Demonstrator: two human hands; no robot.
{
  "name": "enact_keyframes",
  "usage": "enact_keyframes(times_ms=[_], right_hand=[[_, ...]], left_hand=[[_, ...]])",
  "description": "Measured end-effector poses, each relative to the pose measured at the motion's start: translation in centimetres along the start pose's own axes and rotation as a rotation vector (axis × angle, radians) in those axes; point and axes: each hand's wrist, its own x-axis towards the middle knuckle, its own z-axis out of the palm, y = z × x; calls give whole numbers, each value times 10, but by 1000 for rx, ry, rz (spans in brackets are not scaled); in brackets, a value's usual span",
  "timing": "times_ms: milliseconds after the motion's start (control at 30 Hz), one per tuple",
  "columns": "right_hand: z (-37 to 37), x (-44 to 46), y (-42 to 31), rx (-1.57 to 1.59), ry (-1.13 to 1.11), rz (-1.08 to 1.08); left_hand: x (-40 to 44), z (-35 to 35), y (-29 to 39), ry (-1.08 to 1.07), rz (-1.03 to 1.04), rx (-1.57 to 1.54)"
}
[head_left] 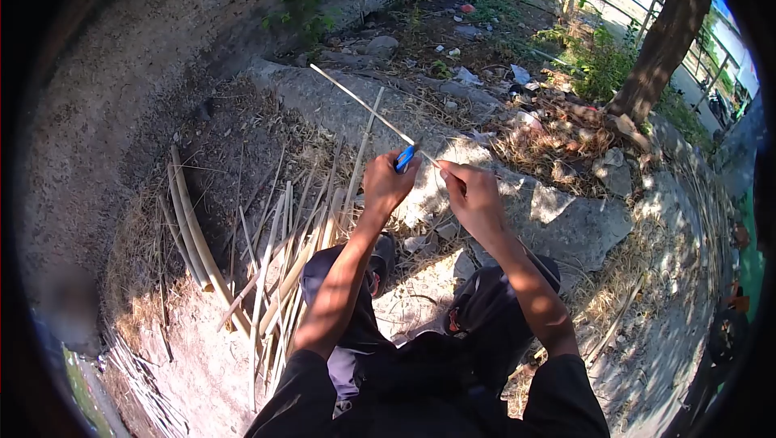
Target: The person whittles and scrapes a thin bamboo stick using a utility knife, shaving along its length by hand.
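Observation:
My left hand (pixel 386 183) is closed around a tool with a blue handle (pixel 405 157), which looks like a cutter knife. Its blade end lies against a thin, pale bamboo strip (pixel 356 98). Just to the right, my right hand (pixel 475 194) pinches the same strip between thumb and fingers. From there the strip slants up and left, past the knife, over a stone slab. The part of the strip beyond my right hand is mostly hidden by the hand and forearm.
Long split bamboo pieces (pixel 283 268) lie in a loose pile left of my legs, beside thicker curved poles (pixel 194 228). A large stone slab (pixel 566 224) lies ahead. A rough wall (pixel 145 58) rises at left, and a tree trunk (pixel 667 34) stands at right.

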Motion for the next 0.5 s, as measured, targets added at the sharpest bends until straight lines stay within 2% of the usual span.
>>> enact_keyframes(times_ms=[67, 133, 200, 267, 333, 400, 467, 500], right_hand=[[7, -2, 0, -11, -3, -30], [11, -3, -8, 10, -33, 48], [13, -2, -5, -15, -21, -5], [9, 0, -11, -36, -56, -19], [14, -2, -6, -71, -41, -48], [15, 1, -4, -112, -23, -80], [15, 4, -4, -225, 17, -130], [14, 5, -6, -243, -5, -100]], left_hand=[[2, 2, -6, 14, -31, -83], [6, 12, -20, 25, -31, -88], [7, 16, -24, 38, -34, -95], [8, 13, -18, 32, -96, -9], [8, 9, -14, 69, -71, 66], [17, 13, -25, 247, 180, 66], [20, 21, -25, 297, 142, 92], [19, 23, -25, 372, 210, 86]])
